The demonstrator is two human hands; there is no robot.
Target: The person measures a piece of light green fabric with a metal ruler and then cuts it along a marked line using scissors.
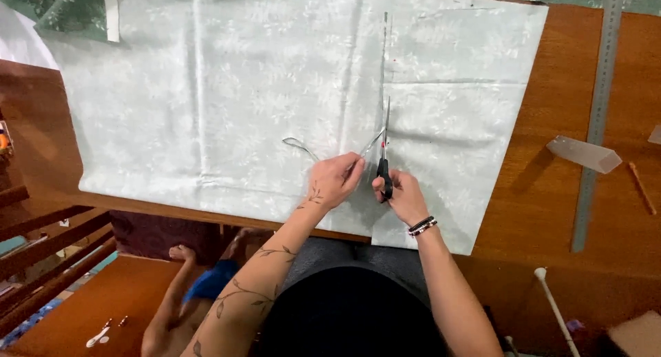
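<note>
Left hand [335, 180] and right hand [403, 195] clenched together.

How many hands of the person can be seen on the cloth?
2: the left hand pinches the pale green cloth beside the cut; the right hand holds black-handled scissors.

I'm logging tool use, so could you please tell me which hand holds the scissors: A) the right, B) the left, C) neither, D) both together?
A: the right hand grips the black-handled scissors over the fabric, while the left hand holds the cut edge.
</note>
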